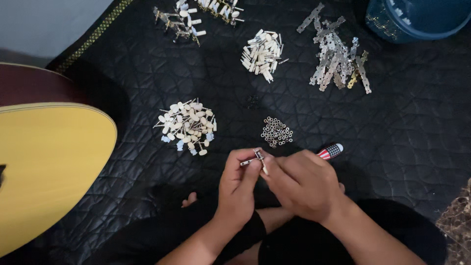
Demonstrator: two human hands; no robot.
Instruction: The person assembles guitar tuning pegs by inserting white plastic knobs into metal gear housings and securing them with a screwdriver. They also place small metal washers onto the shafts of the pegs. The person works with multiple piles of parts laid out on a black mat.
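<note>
Small metal part (258, 158) pinched between both hands (274, 184), perhaps with screwdriver (331, 151); open quilt around.

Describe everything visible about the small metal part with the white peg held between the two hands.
The small metal part with a white peg is a tiny silvery piece with a shaft pointing left and a white peg slanting down to the right. It is held above the black quilted mat, pinched between the fingertips of the left hand and the right hand. Finer detail is too small to tell.
</note>
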